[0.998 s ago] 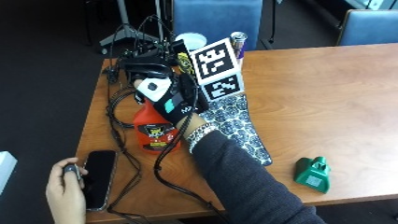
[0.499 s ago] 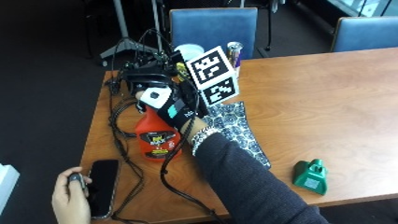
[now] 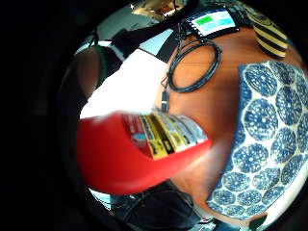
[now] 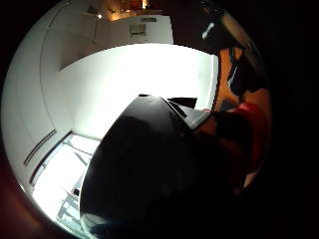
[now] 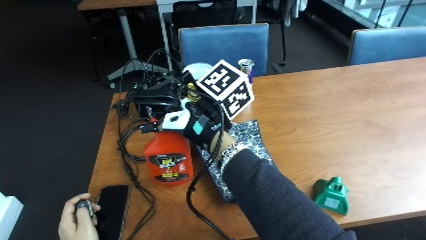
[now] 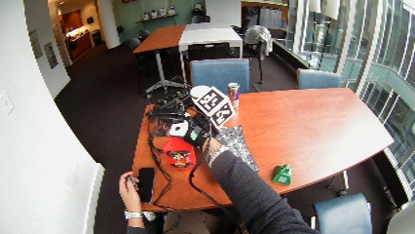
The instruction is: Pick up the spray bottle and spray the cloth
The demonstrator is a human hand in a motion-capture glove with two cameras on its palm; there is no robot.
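Wooden table point(image 5: 346, 105), blue chairs point(image 5: 223, 45), dark floor point(image 5: 46, 100)

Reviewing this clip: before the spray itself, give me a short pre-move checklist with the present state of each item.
1. Gloved right hand at the top of the spray bottle: ok.
2. Fingers curled on the trigger: cannot tell, hidden behind the glove.
3. Bottle lifted off the table: cannot tell; the little finger side palm view suggests it.
4. Cloth lying flat beside the bottle: ok.
5. Nozzle aimed at the cloth: cannot tell.
6. Bare hand away from the cloth, by the phone: ok.
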